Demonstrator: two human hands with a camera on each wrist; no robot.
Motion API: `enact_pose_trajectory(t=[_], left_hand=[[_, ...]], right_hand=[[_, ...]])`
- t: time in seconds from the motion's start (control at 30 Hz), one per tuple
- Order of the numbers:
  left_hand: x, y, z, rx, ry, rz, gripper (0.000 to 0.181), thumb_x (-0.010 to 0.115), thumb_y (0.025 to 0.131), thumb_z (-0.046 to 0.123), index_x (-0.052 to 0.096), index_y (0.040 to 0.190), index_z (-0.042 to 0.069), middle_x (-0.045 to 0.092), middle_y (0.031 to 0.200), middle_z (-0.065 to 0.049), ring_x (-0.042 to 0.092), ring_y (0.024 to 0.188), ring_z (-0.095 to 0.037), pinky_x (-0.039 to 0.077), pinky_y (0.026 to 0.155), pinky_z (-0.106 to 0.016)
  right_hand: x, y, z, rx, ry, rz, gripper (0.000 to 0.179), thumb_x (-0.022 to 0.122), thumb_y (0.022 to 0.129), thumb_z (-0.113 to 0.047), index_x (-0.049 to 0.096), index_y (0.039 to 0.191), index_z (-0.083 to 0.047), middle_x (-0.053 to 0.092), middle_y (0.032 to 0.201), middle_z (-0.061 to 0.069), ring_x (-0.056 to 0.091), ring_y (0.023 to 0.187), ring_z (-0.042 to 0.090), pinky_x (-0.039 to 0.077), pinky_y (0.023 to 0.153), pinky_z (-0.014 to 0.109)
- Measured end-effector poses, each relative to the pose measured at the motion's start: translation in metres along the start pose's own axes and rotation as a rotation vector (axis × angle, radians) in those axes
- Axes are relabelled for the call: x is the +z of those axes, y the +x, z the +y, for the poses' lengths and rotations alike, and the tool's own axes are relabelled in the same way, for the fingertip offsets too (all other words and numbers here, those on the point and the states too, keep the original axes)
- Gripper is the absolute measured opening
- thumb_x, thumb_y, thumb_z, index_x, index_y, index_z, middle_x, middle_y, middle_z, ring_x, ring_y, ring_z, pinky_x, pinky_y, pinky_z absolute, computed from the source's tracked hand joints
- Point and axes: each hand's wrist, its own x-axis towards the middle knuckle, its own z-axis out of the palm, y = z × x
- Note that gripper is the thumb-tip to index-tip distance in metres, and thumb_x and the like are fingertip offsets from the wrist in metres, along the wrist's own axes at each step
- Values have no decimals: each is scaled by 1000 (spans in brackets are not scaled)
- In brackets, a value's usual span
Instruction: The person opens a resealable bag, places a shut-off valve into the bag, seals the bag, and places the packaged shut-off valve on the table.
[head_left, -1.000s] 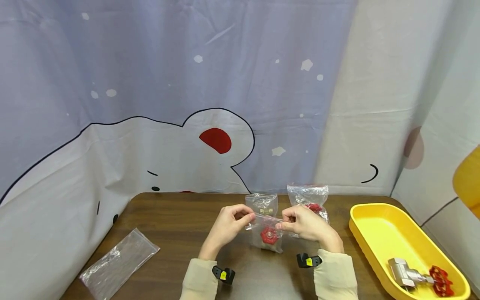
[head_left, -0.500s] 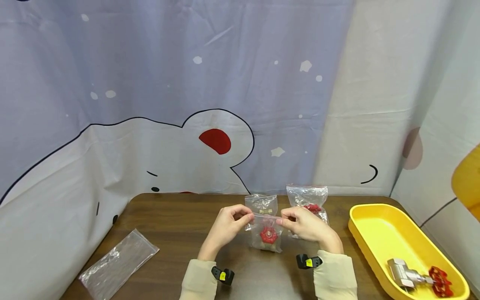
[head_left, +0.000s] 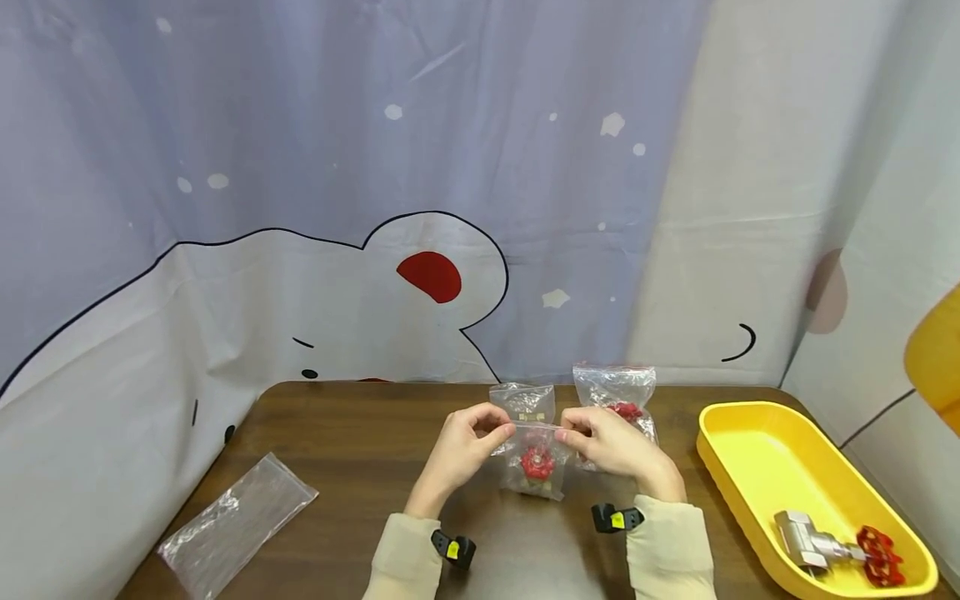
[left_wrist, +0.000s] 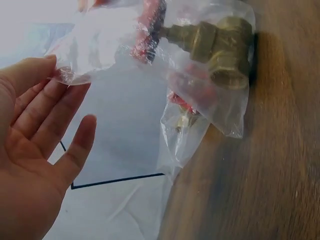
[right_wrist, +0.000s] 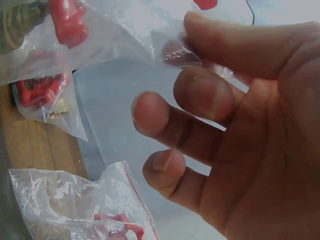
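The left hand (head_left: 461,446) is pinching one top corner of a clear bag (head_left: 517,475) between thumb and fingers, and the right hand (head_left: 617,446) is pinching the opposite corner, thumb and finger close together on the plastic. The bag's top edge is stretching between the two hands, and inside, just below and between them, a brass valve (left_wrist: 227,47) is showing its red wheel (head_left: 537,462) to the camera. Just beyond the hands, a second bag (head_left: 517,400) is standing behind the held one, partly hidden by it. A third bag (head_left: 611,383) with a red wheel inside is standing just behind the right hand. Well to the left of the left hand, a flat bag (head_left: 238,529) is lying on the brown table (head_left: 360,467). To the right of the right hand, a yellow tray (head_left: 750,437) is holding a silver valve (head_left: 804,540) with a red handle (head_left: 879,556)
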Motion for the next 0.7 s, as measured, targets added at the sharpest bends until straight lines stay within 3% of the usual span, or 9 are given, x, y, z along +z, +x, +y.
enact_pose_trajectory(t=[0.13,0.27,0.37,0.5,0.6,0.7], left_hand=[[0,0,1,-1,-4,18,5,74,89,16,70,90,12,68,84,4,62,77,-10,52,71,-32],[1,1,-2,-36,-56,-7,12,71,91,19,67,94,9,67,88,-1,61,79,-14,50,69,-29],[3,1,-4,-91,-119,-61,17,68,94,21,63,101,6,66,95,-5,62,87,-16,50,72,-29],[8,-2,-8,-180,-160,-194,25,65,96,22,60,114,6,66,109,-5,64,103,-18,52,83,-33],[11,-3,-11,-215,-139,-280,32,67,94,23,60,123,9,65,118,-2,62,111,-18,50,88,-34],[13,-5,-11,-215,-83,-306,39,69,93,23,59,129,14,63,122,0,62,109,-17,51,86,-32]], right_hand=[[1,-1,2,36,4,9,24,64,96,-23,55,74,-17,51,63,-8,49,55,8,40,52,26],[4,-4,9,51,9,28,20,69,92,-29,60,80,-16,52,65,-6,48,58,10,40,53,26],[10,-6,16,45,60,22,18,73,89,-29,66,89,-12,59,74,-5,54,66,11,44,60,27],[22,-9,26,33,178,-16,29,74,89,-22,67,108,-2,69,93,1,63,83,17,50,75,31],[31,-11,31,39,272,-30,35,72,90,-16,61,117,3,69,102,8,65,93,25,51,81,32],[41,-12,34,49,345,-3,32,70,90,-8,59,118,5,67,106,14,65,98,33,51,84,31]])
